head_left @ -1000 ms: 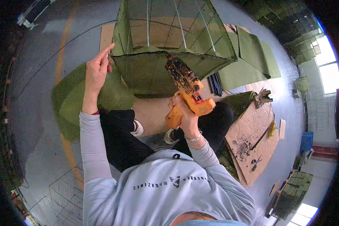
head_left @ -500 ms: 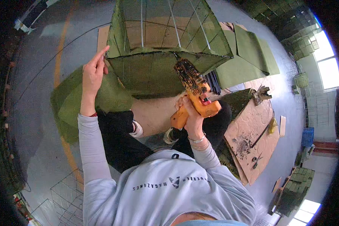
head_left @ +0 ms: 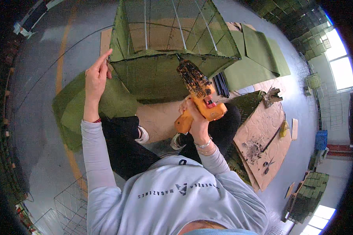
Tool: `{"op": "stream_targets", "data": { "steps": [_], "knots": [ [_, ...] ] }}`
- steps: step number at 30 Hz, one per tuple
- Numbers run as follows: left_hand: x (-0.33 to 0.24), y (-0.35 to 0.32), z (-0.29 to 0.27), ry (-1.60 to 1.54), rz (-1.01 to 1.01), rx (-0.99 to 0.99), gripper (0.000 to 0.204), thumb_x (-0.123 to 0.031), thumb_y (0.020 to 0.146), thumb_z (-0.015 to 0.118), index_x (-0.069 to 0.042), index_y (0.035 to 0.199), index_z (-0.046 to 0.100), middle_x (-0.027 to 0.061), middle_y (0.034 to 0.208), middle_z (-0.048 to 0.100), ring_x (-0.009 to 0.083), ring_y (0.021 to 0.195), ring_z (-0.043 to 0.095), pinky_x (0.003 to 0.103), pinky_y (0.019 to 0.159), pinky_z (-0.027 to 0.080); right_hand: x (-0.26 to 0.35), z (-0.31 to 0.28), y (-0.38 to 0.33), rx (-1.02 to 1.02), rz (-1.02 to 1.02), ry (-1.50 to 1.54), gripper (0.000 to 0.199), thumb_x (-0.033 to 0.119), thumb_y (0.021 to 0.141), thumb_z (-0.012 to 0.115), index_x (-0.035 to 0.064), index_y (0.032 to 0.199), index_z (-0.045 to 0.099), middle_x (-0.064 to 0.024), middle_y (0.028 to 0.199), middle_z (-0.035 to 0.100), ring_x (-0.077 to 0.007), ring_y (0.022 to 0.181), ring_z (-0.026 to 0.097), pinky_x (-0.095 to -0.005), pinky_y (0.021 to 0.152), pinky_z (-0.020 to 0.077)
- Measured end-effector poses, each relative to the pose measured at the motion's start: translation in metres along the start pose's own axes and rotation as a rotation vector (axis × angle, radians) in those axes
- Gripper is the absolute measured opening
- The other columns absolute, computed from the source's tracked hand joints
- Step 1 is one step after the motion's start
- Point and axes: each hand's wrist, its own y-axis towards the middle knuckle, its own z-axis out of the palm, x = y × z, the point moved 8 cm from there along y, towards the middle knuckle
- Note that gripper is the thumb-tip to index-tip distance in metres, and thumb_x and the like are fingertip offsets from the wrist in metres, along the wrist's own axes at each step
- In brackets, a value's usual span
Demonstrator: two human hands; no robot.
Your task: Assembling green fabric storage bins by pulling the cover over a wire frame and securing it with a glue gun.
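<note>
By boxy green fabric frame (head_left: 157, 76), R hand (head_left: 197, 120) clamped on blk-smeared plastic glue gun (head_left: 200, 91), L hand (head_left: 95, 80) grip unclear.

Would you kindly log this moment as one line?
Left hand: index extended, by left edge of green fabric-covered wire frame; Right hand: holding black-smeared orange glue gun; Nozzle: at frame's near edge

Windows (head_left: 342, 73) glare white beside grainy, dark edges
</note>
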Motion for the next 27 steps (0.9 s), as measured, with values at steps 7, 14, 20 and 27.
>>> {"op": "stream_targets", "data": {
  "steps": [7, 14, 20, 27],
  "knots": [
    [0.003, 0.002, 0.001, 0.041, -0.024, 0.006, 0.037, -0.009, 0.094, 0.043, -0.017, 0.128, 0.057, 0.0009, 0.057, 0.049, 0.0083, 0.052, 0.047, 0.026, 0.053, 0.040, 0.001, 0.022, -0.002, 0.054, 0.031, -0.084, 0.008, 0.009, 0.088, 0.061, 0.0058, 0.092, 0.055, 0.0008, 0.072, 0.054, -0.0101, 0.063, 0.054, -0.0247, 0.058, 0.0434],
    [0.005, -0.001, 0.001, 0.008, -0.043, 0.027, 0.036, -0.007, 0.097, 0.043, -0.017, 0.129, 0.057, -0.0007, 0.065, 0.047, 0.0067, 0.058, 0.048, 0.023, 0.056, 0.040, 0.006, -0.005, 0.000, 0.037, -0.018, 0.002, 0.013, 0.008, 0.090, 0.057, 0.0021, 0.100, 0.051, -0.0052, 0.079, 0.051, -0.0156, 0.068, 0.050, -0.0298, 0.062, 0.0440],
    [0.007, 0.000, 0.000, -0.019, -0.039, 0.005, 0.034, -0.011, 0.097, 0.044, -0.016, 0.127, 0.058, -0.0002, 0.060, 0.049, 0.0068, 0.055, 0.047, 0.024, 0.054, 0.039, 0.007, -0.016, 0.000, 0.030, -0.010, -0.040, 0.014, 0.009, 0.089, 0.058, 0.0026, 0.099, 0.051, -0.0047, 0.078, 0.049, -0.0166, 0.068, 0.050, -0.0298, 0.062, 0.0435],
    [-0.004, -0.001, -0.001, 0.031, 0.030, -0.013, 0.035, -0.009, 0.097, 0.044, -0.017, 0.128, 0.058, 0.0005, 0.061, 0.049, 0.0072, 0.055, 0.047, 0.024, 0.055, 0.040, 0.010, -0.032, 0.000, -0.072, 0.001, -0.068, 0.015, 0.010, 0.088, 0.059, 0.0030, 0.098, 0.051, -0.0043, 0.077, 0.050, -0.0169, 0.069, 0.051, -0.0301, 0.063, 0.0437]
  ]
}}
